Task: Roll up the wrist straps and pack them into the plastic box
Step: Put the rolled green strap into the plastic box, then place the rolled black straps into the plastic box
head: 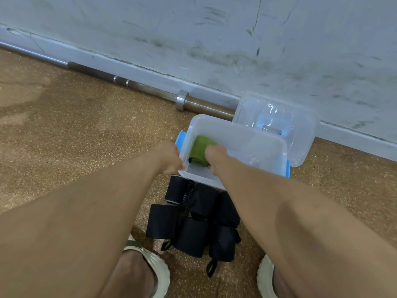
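Black rolled straps (193, 222), unlabelled plastic box (257, 134)

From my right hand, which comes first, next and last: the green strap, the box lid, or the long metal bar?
1. Green strap: in the right hand's grip, inside the plastic box.
2. Box lid: behind the box, against the wall.
3. Metal bar: far left along the wall.

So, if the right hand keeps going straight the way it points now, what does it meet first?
The right hand already grips the green rolled strap inside the plastic box. Straight on, it would probably meet the box's floor or far wall; depth is unclear.
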The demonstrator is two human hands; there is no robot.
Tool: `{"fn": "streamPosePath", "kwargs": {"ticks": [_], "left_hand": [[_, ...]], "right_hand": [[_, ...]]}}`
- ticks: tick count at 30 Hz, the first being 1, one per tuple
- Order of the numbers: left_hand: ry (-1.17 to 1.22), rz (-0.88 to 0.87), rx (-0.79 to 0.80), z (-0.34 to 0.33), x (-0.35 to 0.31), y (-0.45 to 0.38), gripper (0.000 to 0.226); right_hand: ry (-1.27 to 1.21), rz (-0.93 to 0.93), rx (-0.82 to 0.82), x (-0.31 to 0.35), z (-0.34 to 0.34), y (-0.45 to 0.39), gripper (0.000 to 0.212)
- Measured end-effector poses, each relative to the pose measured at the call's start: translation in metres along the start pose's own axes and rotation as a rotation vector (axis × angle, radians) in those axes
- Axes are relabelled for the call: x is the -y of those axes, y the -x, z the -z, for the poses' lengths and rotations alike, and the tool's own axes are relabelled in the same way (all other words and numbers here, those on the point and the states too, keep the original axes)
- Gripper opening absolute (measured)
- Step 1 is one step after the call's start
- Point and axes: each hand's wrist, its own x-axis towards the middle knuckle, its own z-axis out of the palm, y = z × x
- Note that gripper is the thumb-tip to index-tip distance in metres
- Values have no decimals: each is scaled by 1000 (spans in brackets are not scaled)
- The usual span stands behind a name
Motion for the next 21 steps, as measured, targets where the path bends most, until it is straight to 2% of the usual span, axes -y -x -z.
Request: {"fn": "streamPosePath", "kwargs": {"ticks": [3,8,13,17,21], "left_hand": [[-10,-4,-4,0,2,-3,37],[-59,-19,-12,-2,1,-5,36],[-279,-55,-33,0,-2,-5,27],[-407,-49,-58,7,-13,14,39],[-510,-94,-142,7,-22,57,39]], "right_hand": [[117,80,11,-2,-2,2,42],[330,143,-92,-10,6,-7,57],[527,166,7,3,15,2,67],[552,281,-58,10,44,24,48],[504,422,-99,10,71,62,55]]}}
